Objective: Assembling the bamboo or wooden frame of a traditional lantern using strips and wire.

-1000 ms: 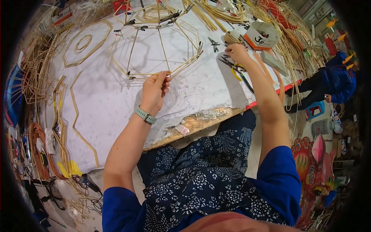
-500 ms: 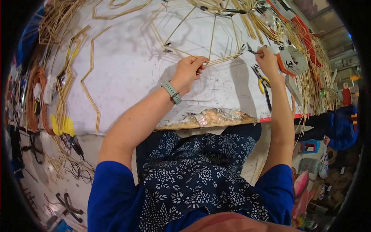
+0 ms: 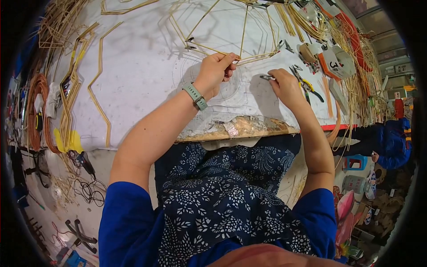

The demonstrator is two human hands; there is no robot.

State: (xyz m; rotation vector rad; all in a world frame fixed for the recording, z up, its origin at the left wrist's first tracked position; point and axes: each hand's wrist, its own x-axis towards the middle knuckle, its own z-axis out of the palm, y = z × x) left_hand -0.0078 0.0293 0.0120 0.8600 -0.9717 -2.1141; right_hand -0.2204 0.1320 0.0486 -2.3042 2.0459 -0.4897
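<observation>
My left hand (image 3: 215, 73) pinches the near edge of a frame of thin bamboo strips (image 3: 211, 49), where strips meet at a corner. Dark spring clips grip this frame, one clip (image 3: 190, 43) at its left corner and another clip (image 3: 279, 45) at its right. To the right and nearer me, my right hand (image 3: 285, 86) is closed on a small dark clip (image 3: 266, 77), held just over the white table, apart from the frame. Beyond that hand lie pliers with yellow and black handles (image 3: 308, 85).
Bent bamboo strips (image 3: 98, 80) lie on the left of the white table (image 3: 142, 71). A cut-open white container (image 3: 336, 64), a loose clip (image 3: 288, 46) and long bamboo strips (image 3: 307, 22) are at the right. The table's near edge is broken (image 3: 240, 128).
My right hand has moved left and nearer to me, away from beside the tools, with a clip in its fingers. My left hand keeps its pinch on the frame. The view has shifted slightly.
</observation>
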